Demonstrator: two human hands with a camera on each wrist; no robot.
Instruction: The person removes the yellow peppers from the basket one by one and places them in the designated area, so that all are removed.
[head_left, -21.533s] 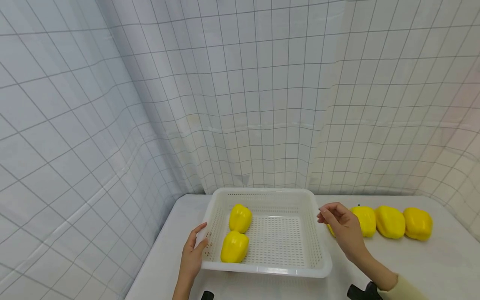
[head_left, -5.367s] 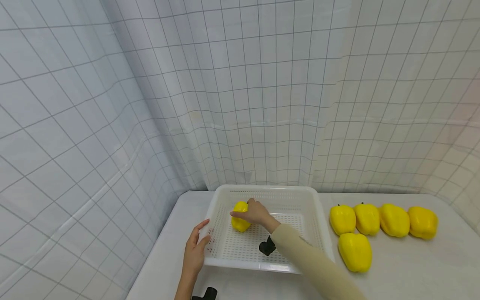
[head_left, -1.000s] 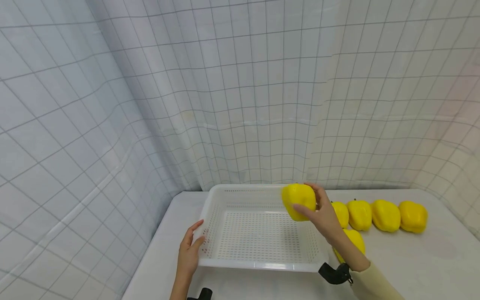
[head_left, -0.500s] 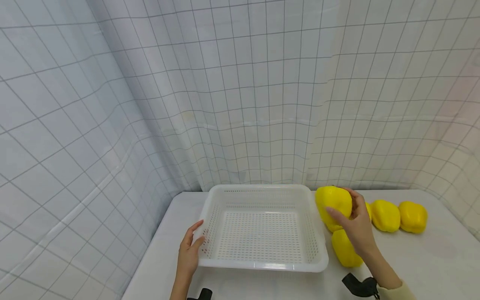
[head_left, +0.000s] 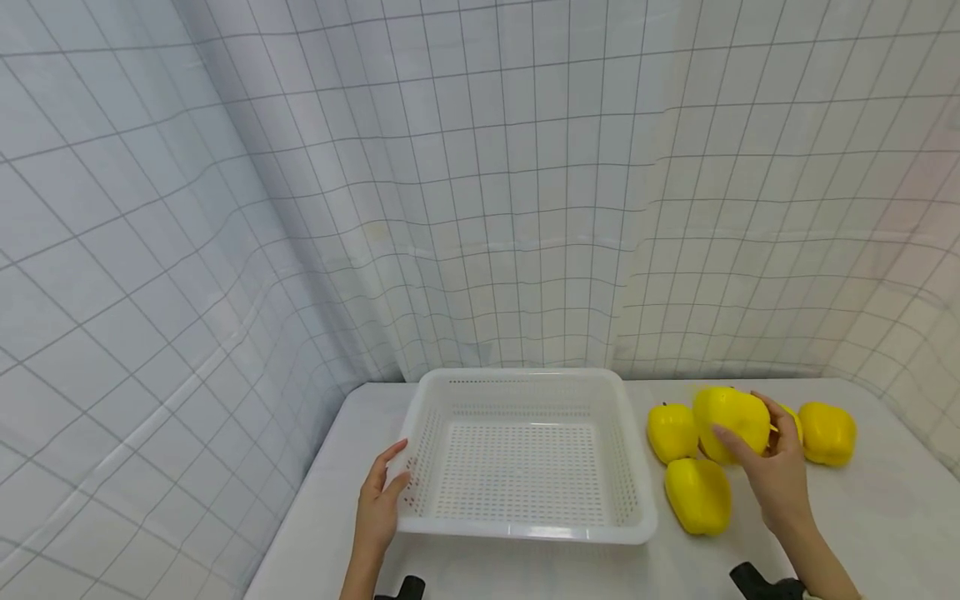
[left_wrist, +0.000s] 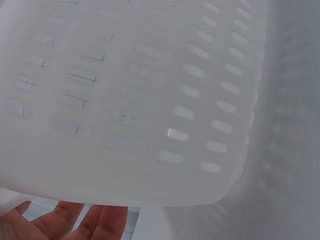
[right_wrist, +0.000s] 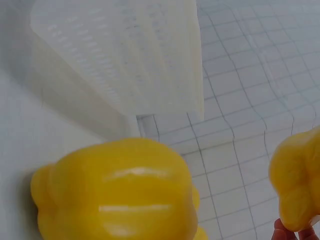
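My left hand [head_left: 377, 508] grips the left rim of a white perforated plastic basket [head_left: 525, 530], thumb inside and fingers outside. In the left wrist view its fingers [left_wrist: 110, 222] show below the basket wall [left_wrist: 75, 170]. To the right of the basket, my right hand [head_left: 780, 479] holds a yellow bell pepper [head_left: 731, 421] between thumb and fingers, raised over a row of similar peppers and hiding part of it. The right wrist view shows this pepper [right_wrist: 300, 180] at the right edge, with fingertips [right_wrist: 281, 233] under it. The basket has nothing inside.
Several more yellow peppers lie on the white table [head_left: 870, 517]: one at the row's left end [head_left: 672, 432], one in front [head_left: 699, 497], one at the far right [head_left: 827, 433]. A gridded white curtain [head_left: 525, 250] encloses the back and sides.
Two peppers lay in the basket at first, then one; now none. In the last second my right hand carried a pepper from over the basket rightward. My left hand stayed on the rim.
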